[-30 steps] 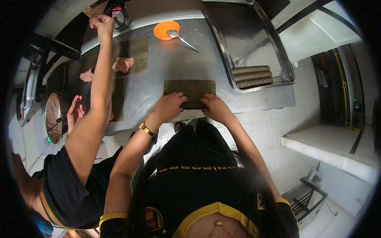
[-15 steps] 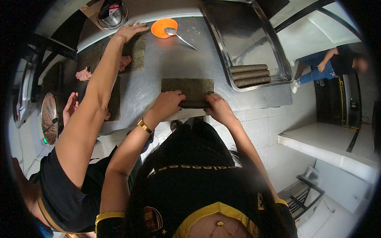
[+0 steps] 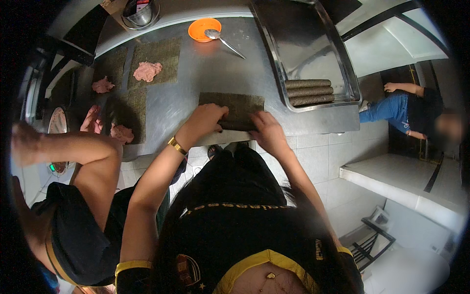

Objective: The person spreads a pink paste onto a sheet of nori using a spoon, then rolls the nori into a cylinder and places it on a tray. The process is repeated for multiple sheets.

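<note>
A dark seaweed sheet [image 3: 232, 100] lies flat on the metal table in front of me, its near edge rolled into a thin roll [image 3: 237, 126] along the table's front edge. My left hand [image 3: 208, 118] has its fingers curled on the left end of the roll. At the right end, my right hand [image 3: 269, 131] grips it with bent fingers. What is inside the roll is hidden. Three finished seaweed rolls [image 3: 309, 91] lie side by side in the near end of a metal tray [image 3: 306, 51] to the right.
An orange bowl [image 3: 198, 32] with a spoon [image 3: 229, 45] sits at the back. Left are seaweed sheets [image 3: 166, 49] bearing pink paste [image 3: 147, 72]. A co-worker's arm [image 3: 90, 149] is close at my left. A metal pot [image 3: 141, 17] stands far left; another person [image 3: 406, 105] is at right.
The co-worker's arm has drawn back from over the seaweed sheets to the left, uncovering the pink paste. My fingers have shifted on the roll. The person at right has changed posture.
</note>
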Demonstrator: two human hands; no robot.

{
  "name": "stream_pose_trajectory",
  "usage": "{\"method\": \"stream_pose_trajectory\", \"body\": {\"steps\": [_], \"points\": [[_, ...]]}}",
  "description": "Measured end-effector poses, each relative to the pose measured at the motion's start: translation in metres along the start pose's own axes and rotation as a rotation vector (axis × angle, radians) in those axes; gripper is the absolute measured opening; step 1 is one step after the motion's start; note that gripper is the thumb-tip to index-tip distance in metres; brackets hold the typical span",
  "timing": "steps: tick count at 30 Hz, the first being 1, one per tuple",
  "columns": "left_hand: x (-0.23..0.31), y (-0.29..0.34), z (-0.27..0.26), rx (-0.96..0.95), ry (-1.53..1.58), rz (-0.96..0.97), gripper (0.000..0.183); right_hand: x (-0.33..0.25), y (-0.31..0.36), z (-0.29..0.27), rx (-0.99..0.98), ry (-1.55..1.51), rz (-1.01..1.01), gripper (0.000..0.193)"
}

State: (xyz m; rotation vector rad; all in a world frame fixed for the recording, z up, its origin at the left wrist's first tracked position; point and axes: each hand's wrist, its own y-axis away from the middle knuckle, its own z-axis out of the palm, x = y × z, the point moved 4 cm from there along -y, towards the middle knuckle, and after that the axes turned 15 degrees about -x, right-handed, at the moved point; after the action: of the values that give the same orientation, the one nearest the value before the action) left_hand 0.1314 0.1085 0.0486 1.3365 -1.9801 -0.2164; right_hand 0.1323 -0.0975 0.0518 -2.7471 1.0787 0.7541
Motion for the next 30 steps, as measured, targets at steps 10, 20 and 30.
{"method": "stream_pose_trajectory", "body": {"steps": [10,20,30], "points": [[-0.004,-0.017,-0.012,-0.094,-0.052,-0.013,0.050,-0.021,-0.023,0.052,0.097,0.142,-0.181,0.042],[0.003,0.013,0.011,0.192,-0.280,0.013,0.036,-0.019,-0.033,0.045,-0.039,0.131,-0.064,0.038],[-0.002,0.008,0.007,0.145,-0.230,0.000,0.030,0.024,-0.010,0.038,-0.071,0.091,0.127,0.037]]}}
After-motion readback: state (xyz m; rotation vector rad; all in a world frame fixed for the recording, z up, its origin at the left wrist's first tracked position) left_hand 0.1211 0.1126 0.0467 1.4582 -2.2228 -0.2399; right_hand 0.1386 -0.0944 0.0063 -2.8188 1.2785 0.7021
